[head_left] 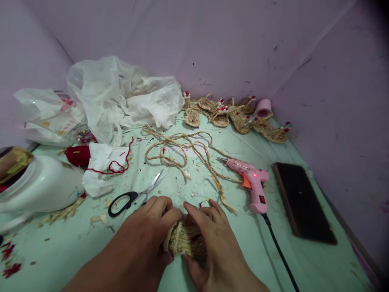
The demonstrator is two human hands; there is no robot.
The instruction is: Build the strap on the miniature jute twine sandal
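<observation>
Between both hands is a small woven piece of coiled straw braid [185,242], close to the table's near side. My left hand [142,235] grips its left part, thumb below and fingers bent over the top. Around its right side my right hand [212,239] is curved, thumb beneath and fingers over the far edge. Much of the piece is covered by my fingers. Scissors [133,198] with black handles lie just beyond my left hand, blades apart. Past my right hand, a long loose straw braid [182,150] lies in loops.
A pink glue gun [252,178] with a lit light and black cord [281,247] lies right, beside a phone [304,202]. Small straw slippers with beads [221,113] line the back wall. Plastic bags [121,97], red yarn [78,155] and a white jug [51,182] stand left.
</observation>
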